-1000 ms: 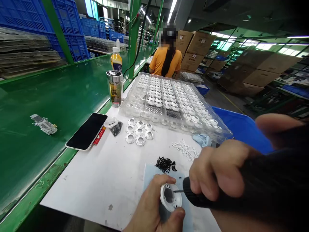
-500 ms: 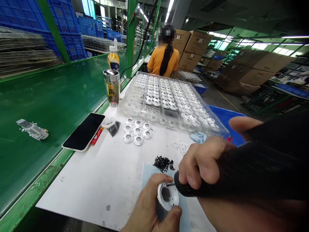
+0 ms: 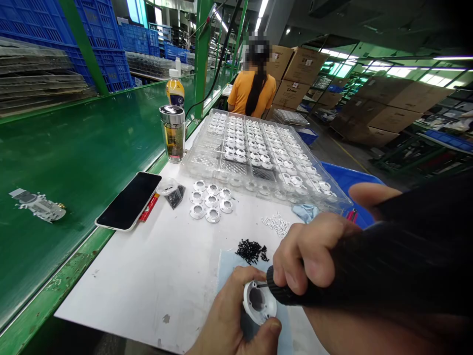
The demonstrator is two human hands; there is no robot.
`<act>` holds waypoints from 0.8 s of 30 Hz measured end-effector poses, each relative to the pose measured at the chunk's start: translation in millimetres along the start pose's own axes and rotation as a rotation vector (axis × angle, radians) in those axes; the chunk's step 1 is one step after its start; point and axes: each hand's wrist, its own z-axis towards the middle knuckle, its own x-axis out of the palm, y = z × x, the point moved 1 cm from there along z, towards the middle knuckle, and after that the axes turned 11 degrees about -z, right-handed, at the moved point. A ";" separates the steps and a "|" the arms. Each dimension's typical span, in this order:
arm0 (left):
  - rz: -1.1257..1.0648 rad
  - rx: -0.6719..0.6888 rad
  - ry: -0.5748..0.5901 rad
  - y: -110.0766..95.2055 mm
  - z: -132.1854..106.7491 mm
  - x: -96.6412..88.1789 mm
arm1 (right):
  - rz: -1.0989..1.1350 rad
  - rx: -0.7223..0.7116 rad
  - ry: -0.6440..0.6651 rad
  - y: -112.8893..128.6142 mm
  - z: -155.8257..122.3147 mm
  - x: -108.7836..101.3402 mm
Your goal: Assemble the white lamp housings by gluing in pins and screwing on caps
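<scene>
Shows a bare left hand with a short, rounded thumbnail, and a bare right hand leading to an uncovered forearm. Grows too dark and blurred farther right to tell more.

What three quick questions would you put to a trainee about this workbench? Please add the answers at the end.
1. Pick one. The white part is held in: A) the right hand; B) the left hand; C) neither hand.
2. True or false: the white pins lie nearer the tray than the black screws do.
3. Count: how many loose rings are grouped to the right of the phone?

Key
1. B; the right hand holds a black tool instead.
2. True.
3. Eight.
</scene>
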 end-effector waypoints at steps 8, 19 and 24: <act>-0.014 0.042 0.024 8.0 0.5 -0.4 | 0.695 0.139 -0.128 4.9 2.0 9.0; -0.050 0.033 0.025 3.1 2.4 -0.7 | 0.779 0.240 -0.151 -2.6 -8.3 11.9; -0.051 0.024 0.029 3.0 3.8 -2.8 | 0.729 0.282 -0.133 10.7 7.5 14.4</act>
